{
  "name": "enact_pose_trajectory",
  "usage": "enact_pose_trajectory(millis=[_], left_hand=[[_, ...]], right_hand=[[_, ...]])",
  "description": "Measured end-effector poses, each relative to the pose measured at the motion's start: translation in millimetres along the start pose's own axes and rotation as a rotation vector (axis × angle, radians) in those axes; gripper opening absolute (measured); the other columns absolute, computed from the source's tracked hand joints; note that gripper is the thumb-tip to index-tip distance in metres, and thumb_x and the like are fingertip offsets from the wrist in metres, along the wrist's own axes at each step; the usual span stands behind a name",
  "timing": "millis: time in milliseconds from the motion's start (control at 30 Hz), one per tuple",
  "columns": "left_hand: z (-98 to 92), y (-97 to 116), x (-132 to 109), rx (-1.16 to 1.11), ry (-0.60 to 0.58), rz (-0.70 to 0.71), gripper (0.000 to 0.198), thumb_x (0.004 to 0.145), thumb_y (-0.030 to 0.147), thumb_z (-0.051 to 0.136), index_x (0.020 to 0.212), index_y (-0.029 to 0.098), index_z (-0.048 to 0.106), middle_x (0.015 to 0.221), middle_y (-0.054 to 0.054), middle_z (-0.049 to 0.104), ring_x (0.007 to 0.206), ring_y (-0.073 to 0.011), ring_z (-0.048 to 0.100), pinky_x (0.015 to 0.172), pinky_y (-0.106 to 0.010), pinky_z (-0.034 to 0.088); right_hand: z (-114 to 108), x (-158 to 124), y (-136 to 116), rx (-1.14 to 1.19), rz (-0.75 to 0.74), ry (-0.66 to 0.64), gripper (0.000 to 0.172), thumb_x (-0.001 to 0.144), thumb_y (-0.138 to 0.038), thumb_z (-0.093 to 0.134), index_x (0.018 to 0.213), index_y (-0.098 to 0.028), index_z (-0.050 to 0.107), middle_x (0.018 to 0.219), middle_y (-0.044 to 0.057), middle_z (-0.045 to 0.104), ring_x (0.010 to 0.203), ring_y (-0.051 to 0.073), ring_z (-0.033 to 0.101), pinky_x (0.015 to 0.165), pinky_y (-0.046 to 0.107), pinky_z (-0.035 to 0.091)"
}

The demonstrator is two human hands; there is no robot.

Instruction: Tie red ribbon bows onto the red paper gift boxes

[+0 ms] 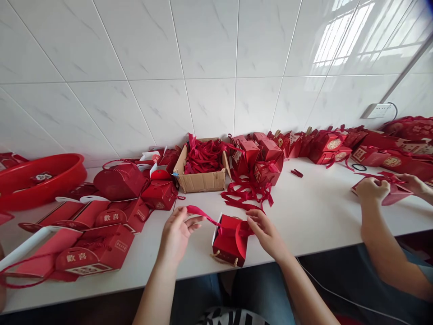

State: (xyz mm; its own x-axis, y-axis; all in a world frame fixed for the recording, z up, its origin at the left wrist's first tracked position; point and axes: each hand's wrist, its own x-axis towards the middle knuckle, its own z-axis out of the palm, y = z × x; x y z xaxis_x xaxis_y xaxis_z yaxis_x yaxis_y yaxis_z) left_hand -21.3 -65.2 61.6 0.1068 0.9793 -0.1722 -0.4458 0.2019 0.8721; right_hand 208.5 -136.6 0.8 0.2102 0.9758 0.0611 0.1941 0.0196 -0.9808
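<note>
A small red gift box [229, 243] stands open-topped near the front edge of the white table [314, 212]. My left hand [176, 234] pinches one end of a red ribbon [203, 214] that runs to the box. My right hand [265, 232] grips the box's top flap and the other part of the ribbon. Both hands are closed around what they hold.
A cardboard box of red ribbons [202, 168] sits at the back, loose ribbons [246, 192] in front of it. Folded red boxes [260, 158] crowd the back and right, flat ones [91, 253] the left, beside a red basin [37, 178]. A co-worker's hands [374, 189] hold a red box at right.
</note>
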Motion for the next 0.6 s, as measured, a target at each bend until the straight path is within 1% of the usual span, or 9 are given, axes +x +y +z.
enact_pose_trajectory(millis=[100, 167, 233, 333, 433, 533, 600], left_hand=[[-10.7, 15.4, 6.2, -0.138, 0.105, 0.026, 0.014, 0.072, 0.017, 0.066, 0.074, 0.017, 0.052, 0.06, 0.003, 0.058, 0.069, -0.02, 0.07, 0.052, -0.019, 0.052], [-16.2, 22.3, 9.6, -0.183, 0.153, 0.037, 0.007, 0.077, 0.014, 0.058, 0.073, 0.016, 0.053, 0.061, 0.001, 0.06, 0.067, -0.0186, 0.07, 0.051, -0.02, 0.053], [-20.2, 26.1, 11.8, -0.217, 0.187, 0.049, 0.008, 0.081, 0.013, 0.052, 0.073, 0.015, 0.054, 0.064, -0.002, 0.061, 0.065, -0.0173, 0.069, 0.051, -0.02, 0.054], [-23.6, 28.5, 13.4, -0.248, 0.229, 0.05, 0.011, 0.083, 0.011, 0.048, 0.076, 0.014, 0.056, 0.067, -0.003, 0.063, 0.065, -0.0161, 0.068, 0.051, -0.02, 0.055], [-25.6, 29.8, 14.2, -0.264, 0.284, 0.042, 0.013, 0.084, 0.01, 0.046, 0.078, 0.014, 0.057, 0.069, -0.004, 0.063, 0.066, -0.015, 0.068, 0.049, -0.018, 0.054], [-28.8, 30.1, 14.6, -0.297, 0.34, 0.014, 0.018, 0.086, 0.008, 0.041, 0.078, 0.014, 0.056, 0.072, -0.005, 0.063, 0.07, -0.0146, 0.068, 0.049, -0.017, 0.054], [-32.0, 28.8, 14.4, -0.309, 0.348, -0.012, 0.019, 0.088, 0.01, 0.039, 0.08, 0.013, 0.056, 0.075, -0.007, 0.063, 0.075, -0.0167, 0.068, 0.052, -0.02, 0.056]], right_hand=[[-10.3, -12.6, 15.7, 0.063, 0.059, -0.059, 0.041, 0.088, -0.053, 0.049, 0.113, -0.02, 0.052, 0.121, 0.011, 0.056, 0.106, 0.022, 0.059, 0.094, 0.038, 0.048], [-11.9, -19.6, 20.1, 0.047, 0.035, -0.119, 0.041, 0.088, -0.05, 0.052, 0.117, -0.021, 0.052, 0.123, 0.01, 0.056, 0.11, 0.021, 0.057, 0.099, 0.039, 0.045], [-10.9, -23.8, 20.8, -0.024, -0.015, -0.128, 0.037, 0.088, -0.046, 0.055, 0.115, -0.021, 0.054, 0.119, 0.009, 0.058, 0.111, 0.021, 0.056, 0.101, 0.039, 0.044], [-8.4, -24.9, 20.1, -0.155, -0.121, -0.087, 0.029, 0.087, -0.041, 0.058, 0.108, -0.021, 0.059, 0.11, 0.008, 0.061, 0.105, 0.021, 0.057, 0.097, 0.037, 0.046], [-6.4, -22.6, 22.8, -0.237, -0.276, -0.046, 0.021, 0.087, -0.031, 0.058, 0.105, -0.022, 0.062, 0.11, 0.008, 0.059, 0.104, 0.02, 0.057, 0.093, 0.034, 0.048], [-4.4, -20.0, 28.1, -0.29, -0.404, 0.094, 0.013, 0.087, -0.023, 0.056, 0.095, -0.022, 0.066, 0.105, 0.008, 0.06, 0.1, 0.019, 0.059, 0.086, 0.032, 0.051], [-3.8, -18.4, 30.2, -0.312, -0.461, 0.185, 0.011, 0.087, -0.021, 0.055, 0.089, -0.021, 0.066, 0.099, 0.007, 0.062, 0.096, 0.019, 0.06, 0.081, 0.031, 0.051]])
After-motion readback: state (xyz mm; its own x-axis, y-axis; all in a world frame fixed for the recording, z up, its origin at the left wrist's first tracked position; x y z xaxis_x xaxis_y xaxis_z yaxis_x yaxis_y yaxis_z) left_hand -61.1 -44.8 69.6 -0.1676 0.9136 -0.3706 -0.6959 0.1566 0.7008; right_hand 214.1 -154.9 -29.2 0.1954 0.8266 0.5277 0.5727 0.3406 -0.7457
